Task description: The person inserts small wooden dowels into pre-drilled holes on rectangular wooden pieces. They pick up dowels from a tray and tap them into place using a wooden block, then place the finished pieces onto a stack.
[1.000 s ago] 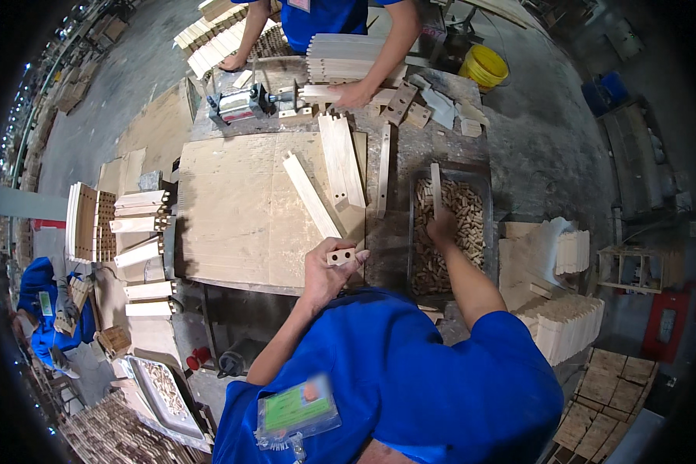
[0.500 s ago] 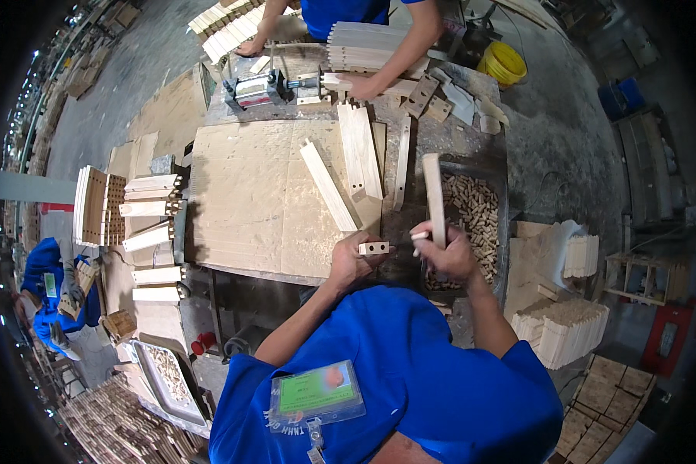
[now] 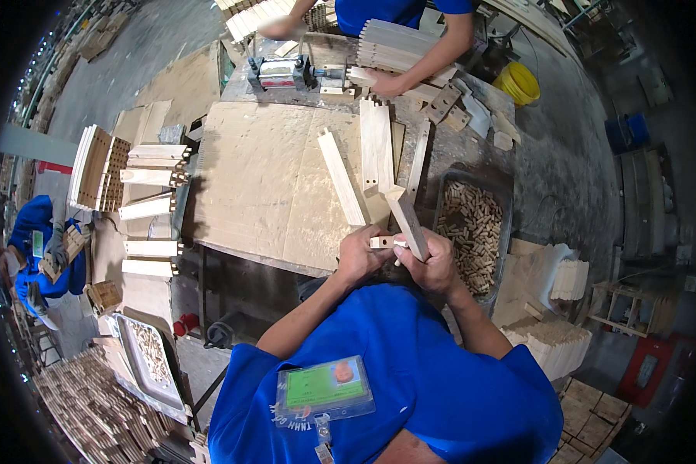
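Note:
My left hand [image 3: 361,257] is closed round a pale wooden piece [image 3: 380,243] whose drilled end faces up. Beside it, my right hand [image 3: 435,264] grips a wooden bar [image 3: 407,221] tilted up and away from me. Small wooden dowels [image 3: 399,246] also show at the right fingertips, one against the drilled end; whether it sits in a hole I cannot tell. To the right is a dark tray [image 3: 506,267] full of loose dowels [image 3: 472,224]. Beyond my hands lie wooden slats [image 3: 340,182] and a wider board [image 3: 375,139].
Cardboard [image 3: 247,170] covers the table's left part. Across it, a co-worker's hand [image 3: 389,83] rests near a clamp-like device [image 3: 281,73] and stacked slats [image 3: 402,50]. Tenoned pieces [image 3: 148,176] stand at left, a yellow bucket [image 3: 518,83] at far right, stacked wood [image 3: 553,340] at near right.
My right hand has moved left with the bar and dowels, up against the piece in my left hand. The bar now leans more to the left. The co-worker's left-side hand has shifted.

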Demonstrator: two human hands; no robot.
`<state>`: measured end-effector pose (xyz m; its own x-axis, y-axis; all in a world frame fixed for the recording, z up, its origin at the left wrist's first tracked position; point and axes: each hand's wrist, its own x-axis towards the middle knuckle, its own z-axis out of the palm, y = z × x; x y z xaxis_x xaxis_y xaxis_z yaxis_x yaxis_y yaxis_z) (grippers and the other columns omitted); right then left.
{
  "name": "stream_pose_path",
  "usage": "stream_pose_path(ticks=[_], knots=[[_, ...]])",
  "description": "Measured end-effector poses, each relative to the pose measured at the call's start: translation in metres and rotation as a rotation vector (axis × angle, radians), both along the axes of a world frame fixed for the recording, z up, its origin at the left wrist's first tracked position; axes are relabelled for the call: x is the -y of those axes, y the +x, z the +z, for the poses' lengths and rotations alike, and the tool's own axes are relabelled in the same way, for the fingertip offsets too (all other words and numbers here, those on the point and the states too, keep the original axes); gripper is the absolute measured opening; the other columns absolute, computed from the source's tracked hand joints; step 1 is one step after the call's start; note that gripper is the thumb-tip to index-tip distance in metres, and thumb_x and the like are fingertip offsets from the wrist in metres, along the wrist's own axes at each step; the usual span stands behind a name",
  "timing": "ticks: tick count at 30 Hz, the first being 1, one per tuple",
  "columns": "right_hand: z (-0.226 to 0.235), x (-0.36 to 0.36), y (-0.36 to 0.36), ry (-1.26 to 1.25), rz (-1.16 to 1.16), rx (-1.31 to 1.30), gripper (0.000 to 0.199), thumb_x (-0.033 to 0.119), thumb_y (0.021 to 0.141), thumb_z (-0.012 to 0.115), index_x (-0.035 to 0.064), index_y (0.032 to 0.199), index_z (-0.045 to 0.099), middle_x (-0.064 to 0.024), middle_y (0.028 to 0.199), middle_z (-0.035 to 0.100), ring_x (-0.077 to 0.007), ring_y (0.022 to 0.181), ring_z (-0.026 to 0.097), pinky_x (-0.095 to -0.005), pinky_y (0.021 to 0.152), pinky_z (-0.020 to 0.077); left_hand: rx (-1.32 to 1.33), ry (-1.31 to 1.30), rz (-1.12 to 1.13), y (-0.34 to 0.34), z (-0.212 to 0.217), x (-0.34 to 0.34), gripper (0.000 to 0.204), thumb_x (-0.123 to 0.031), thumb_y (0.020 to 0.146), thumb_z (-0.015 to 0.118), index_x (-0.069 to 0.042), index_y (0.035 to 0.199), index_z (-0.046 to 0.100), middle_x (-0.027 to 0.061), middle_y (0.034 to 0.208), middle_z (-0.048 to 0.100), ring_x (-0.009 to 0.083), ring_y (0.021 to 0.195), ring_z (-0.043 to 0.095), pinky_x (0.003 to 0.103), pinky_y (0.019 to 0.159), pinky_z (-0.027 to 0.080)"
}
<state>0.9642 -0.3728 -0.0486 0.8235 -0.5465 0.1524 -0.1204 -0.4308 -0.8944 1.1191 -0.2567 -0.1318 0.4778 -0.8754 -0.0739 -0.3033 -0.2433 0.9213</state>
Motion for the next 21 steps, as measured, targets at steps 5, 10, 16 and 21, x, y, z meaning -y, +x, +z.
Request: stream_pose_path(ticks=[5, 10, 16, 21], knots=[[0.005, -0.014, 0.007, 0.096, -0.114, 0.004, 0.021, 0.012, 0.095, 0.076, -0.0028, 0.110, 0.073, -0.0126, 0.087, 0.073, -0.0196, 0.074, 0.073, -0.0355, 0.068, 0.0572, -0.019, 0.036, -0.007, 0.001, 0.006, -0.002, 0.035, -0.024, 0.077, 0.092, -0.006, 0.103, 0.077, 0.0161, 0.095, 0.077, 0.0342, 0.087, 0.077, 0.043, 0.076, 0.059], [0.014, -0.023, 0.006, 0.147, -0.192, -0.050, 0.020, 0.012, 0.093, 0.077, -0.0005, 0.107, 0.070, -0.0126, 0.084, 0.073, -0.0200, 0.072, 0.072, -0.0364, 0.068, 0.0566, -0.047, 0.096, -0.009, 0.002, 0.010, -0.003, 0.036, -0.030, 0.082, 0.087, -0.007, 0.107, 0.077, 0.0193, 0.100, 0.078, 0.0390, 0.094, 0.076, 0.047, 0.082, 0.060], [0.024, -0.026, 0.000, 0.168, -0.272, -0.125, 0.017, 0.011, 0.092, 0.077, 0.0010, 0.102, 0.067, -0.0110, 0.080, 0.071, -0.0178, 0.067, 0.067, -0.0363, 0.066, 0.0554, -0.022, 0.071, -0.020, 0.002, 0.009, -0.004, 0.036, -0.028, 0.082, 0.087, -0.006, 0.108, 0.077, 0.0201, 0.099, 0.077, 0.0399, 0.094, 0.076, 0.048, 0.083, 0.060], [0.029, -0.020, 0.000, -0.036, -0.195, -0.094, 0.016, 0.009, 0.093, 0.073, 0.0001, 0.104, 0.066, -0.0142, 0.080, 0.067, -0.0250, 0.068, 0.068, -0.0392, 0.065, 0.0543, -0.001, 0.097, -0.058, 0.002, 0.013, -0.004, 0.036, -0.024, 0.080, 0.087, -0.006, 0.109, 0.076, 0.0191, 0.102, 0.077, 0.0401, 0.097, 0.075, 0.048, 0.085, 0.060]])
